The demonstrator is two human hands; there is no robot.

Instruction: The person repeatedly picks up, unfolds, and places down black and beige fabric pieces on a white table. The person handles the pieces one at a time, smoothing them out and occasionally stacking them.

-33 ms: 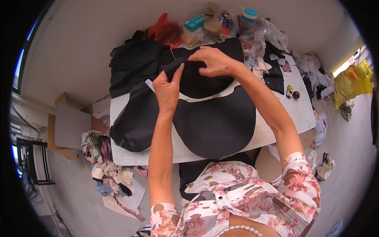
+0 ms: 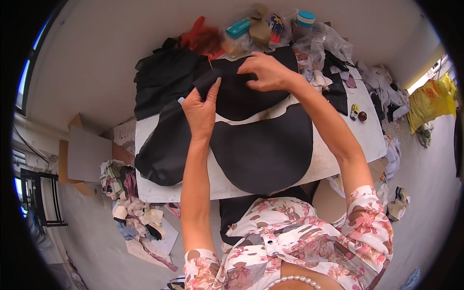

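My left hand pinches the folded edge of a black fabric piece between thumb and fingers, at the far part of the table. Just right of it, my right hand hovers over the same piece with fingers drawn together. Whatever those fingertips may hold is too small to make out. Nearer to me lies a second black piece with a rounded lower edge. Another dark cut piece rests to the left, partly behind my left wrist. Folded black cloth is heaped at the far left.
All this lies on a white table. Along the wall are a red bag, a teal box, a jar with a blue lid and clear plastic. Fabric scraps pile up left of the table; a yellow bag stands right.
My right hand has drawn slightly to the right, away from the left hand. My left hand has shifted a little left with the fabric edge still pinched.
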